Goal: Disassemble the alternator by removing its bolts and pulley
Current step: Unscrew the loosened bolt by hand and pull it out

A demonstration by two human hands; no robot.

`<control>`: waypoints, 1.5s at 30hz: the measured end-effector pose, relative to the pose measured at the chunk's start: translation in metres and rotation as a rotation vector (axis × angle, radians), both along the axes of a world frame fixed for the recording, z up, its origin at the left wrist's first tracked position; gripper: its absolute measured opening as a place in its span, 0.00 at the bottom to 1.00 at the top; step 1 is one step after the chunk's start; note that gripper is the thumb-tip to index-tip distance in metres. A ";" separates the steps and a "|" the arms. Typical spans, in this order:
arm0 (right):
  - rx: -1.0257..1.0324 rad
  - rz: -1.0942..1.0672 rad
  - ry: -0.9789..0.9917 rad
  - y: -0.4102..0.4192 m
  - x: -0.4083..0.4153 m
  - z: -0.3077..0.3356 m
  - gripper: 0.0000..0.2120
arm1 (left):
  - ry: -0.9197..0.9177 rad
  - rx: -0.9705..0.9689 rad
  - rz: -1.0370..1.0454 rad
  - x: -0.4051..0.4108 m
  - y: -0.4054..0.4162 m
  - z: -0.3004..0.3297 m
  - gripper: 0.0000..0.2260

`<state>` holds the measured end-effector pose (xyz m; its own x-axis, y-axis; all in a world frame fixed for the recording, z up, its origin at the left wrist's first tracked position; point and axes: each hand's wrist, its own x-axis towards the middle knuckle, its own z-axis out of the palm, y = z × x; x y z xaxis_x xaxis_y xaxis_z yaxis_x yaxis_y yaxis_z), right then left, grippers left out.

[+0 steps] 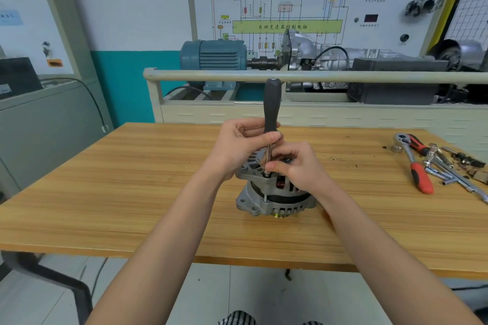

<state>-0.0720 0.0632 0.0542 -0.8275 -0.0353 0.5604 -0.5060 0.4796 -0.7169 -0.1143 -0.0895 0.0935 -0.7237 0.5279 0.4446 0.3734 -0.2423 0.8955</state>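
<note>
A grey alternator [266, 199] stands on the wooden table [132, 187], its brass-coloured pulley [280, 216] underneath. A screwdriver with a dark handle [272, 105] stands upright over it, its tip at a long bolt [266, 174] on the housing's near left edge. My left hand [243, 142] holds the screwdriver where handle meets shaft. My right hand [295, 163] pinches the lower shaft just above the bolt and rests on the alternator's top. Copper windings show through the housing slots.
At the table's right lie a ratchet with red and black grip [416, 161], chrome extension bars and sockets [449, 169] and small loose parts. Behind the table stands a training bench with a blue motor [214, 57], a gearbox and a wiring diagram board.
</note>
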 end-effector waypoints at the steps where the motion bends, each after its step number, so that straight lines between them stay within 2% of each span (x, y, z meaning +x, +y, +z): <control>1: -0.007 0.017 -0.016 0.002 0.000 0.001 0.05 | 0.014 -0.022 0.034 0.001 0.002 0.002 0.09; 6: 0.013 0.082 -0.079 0.005 0.000 0.004 0.13 | 0.089 -0.115 0.328 0.015 0.011 0.008 0.10; 9: 0.012 0.123 -0.098 0.008 0.000 0.005 0.09 | 0.225 -0.191 0.529 0.020 0.014 0.009 0.10; 11: -0.035 0.142 -0.089 0.006 0.001 0.005 0.08 | 0.281 -0.216 0.562 0.022 0.014 0.008 0.11; 13: -0.097 0.106 -0.057 0.004 0.000 0.003 0.07 | 0.254 -0.224 0.490 0.020 0.012 0.009 0.10; 17: -0.091 0.076 -0.035 0.003 -0.004 0.001 0.03 | 0.063 -0.113 0.034 0.011 0.001 0.014 0.09; 19: -0.084 0.077 -0.025 0.003 -0.006 0.000 0.04 | -0.027 -0.026 -0.136 0.006 -0.001 0.012 0.11; 22: -0.084 0.081 -0.045 0.003 -0.006 0.001 0.03 | -0.102 0.050 -0.159 0.004 0.000 0.010 0.12; 28: -0.041 0.169 -0.157 0.009 -0.003 0.007 0.09 | -0.010 -0.027 0.084 0.007 0.005 0.018 0.12; 30: -0.029 0.188 -0.158 0.011 -0.002 0.008 0.07 | 0.048 -0.080 0.223 0.012 0.007 0.021 0.10; 32: -0.079 0.198 -0.138 0.010 0.000 0.007 0.05 | 0.153 -0.151 0.413 0.017 0.009 0.021 0.10; 34: -0.177 0.161 -0.095 0.004 0.000 0.004 0.13 | 0.272 -0.220 0.605 0.022 0.012 0.018 0.11; 37: -0.237 0.080 -0.048 -0.002 -0.005 0.002 0.10 | 0.371 -0.255 0.715 0.025 0.014 0.015 0.12; 39: -0.223 0.076 -0.051 -0.003 -0.006 0.003 0.08 | 0.327 -0.237 0.602 0.018 0.009 0.017 0.11; 42: -0.204 0.071 -0.058 -0.002 -0.005 0.004 0.10 | 0.190 -0.155 0.194 0.007 -0.004 0.024 0.08; 45: -0.204 0.077 -0.080 -0.002 -0.004 0.005 0.11 | 0.032 -0.085 -0.141 -0.002 -0.012 0.021 0.13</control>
<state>-0.0764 0.0608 0.0596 -0.8690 0.0069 0.4947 -0.4728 0.2830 -0.8345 -0.1159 -0.1010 0.1149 -0.6260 0.6596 0.4160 0.3700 -0.2183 0.9030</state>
